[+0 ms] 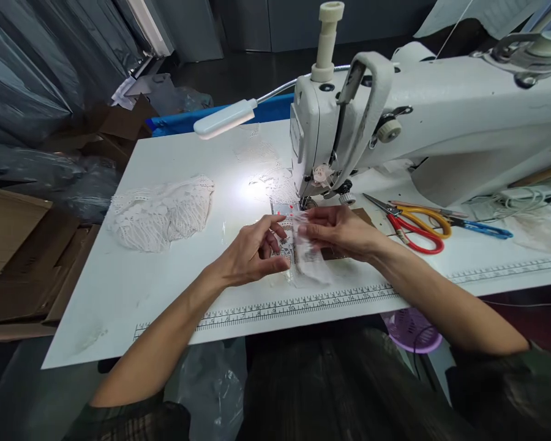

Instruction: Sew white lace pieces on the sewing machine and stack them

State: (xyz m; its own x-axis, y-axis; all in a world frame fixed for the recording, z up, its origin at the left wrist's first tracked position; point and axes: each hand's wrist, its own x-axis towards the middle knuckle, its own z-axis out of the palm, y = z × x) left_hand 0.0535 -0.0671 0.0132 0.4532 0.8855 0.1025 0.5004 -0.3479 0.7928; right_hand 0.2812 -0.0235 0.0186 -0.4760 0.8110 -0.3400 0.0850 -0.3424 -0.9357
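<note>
Our right hand [340,233] pinches the white cloth [311,260] between thumb and fingers near its upper end, where the weave blurs. Our left hand [254,251] is loosely curled with the thumb held apart; we cannot tell whether its fingertips touch anything. The cloth lies between our hands, just in front of the foot [307,203], its lower end draped on the table [119,294].

We judge it light, thin and limp, with little stiffness of its own, so it would crease or skew if pulled from one corner. A soft pinch along the edge suits it, with flat fingertips steadying the other side; any open lacework could snag or stretch.

Beyond, a strip of lace [278,184] lies left of the machine [459,104], lit by the lamp [224,119]. A white pile [165,214] rests farther left. To the right lie scissors [393,211], and the ruler [321,301] runs along the near edge.
</note>
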